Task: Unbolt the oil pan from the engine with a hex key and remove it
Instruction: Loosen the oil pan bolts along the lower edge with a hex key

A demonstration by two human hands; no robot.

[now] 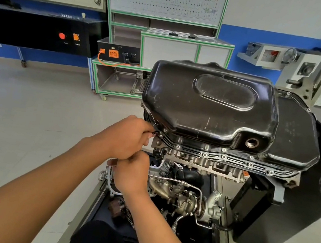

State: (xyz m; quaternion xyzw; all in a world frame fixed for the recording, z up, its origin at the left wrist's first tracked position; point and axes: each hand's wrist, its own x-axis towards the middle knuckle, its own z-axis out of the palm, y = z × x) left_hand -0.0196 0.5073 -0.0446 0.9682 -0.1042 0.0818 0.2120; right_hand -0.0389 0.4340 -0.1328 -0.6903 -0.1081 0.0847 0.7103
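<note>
The oil pan sits on top of the upturned engine, its flange lying on the block, with at least 5 more bolts showing along the near edge. The left hand is clenched around a hex key whose black tip meets the corner bolt. The right hand lies just beneath and touches the left, fingers curled. I cannot tell whether it grasps anything.

The pan looks like pressed steel: stiff, fairly heavy, and glossy enough to be slippery. Sealant probably holds it down even once unbolted. The thin flange would likely bend if levered at 1 spot. It is best held with 2 hands under the flange at opposite ends and lifted straight up.
</note>
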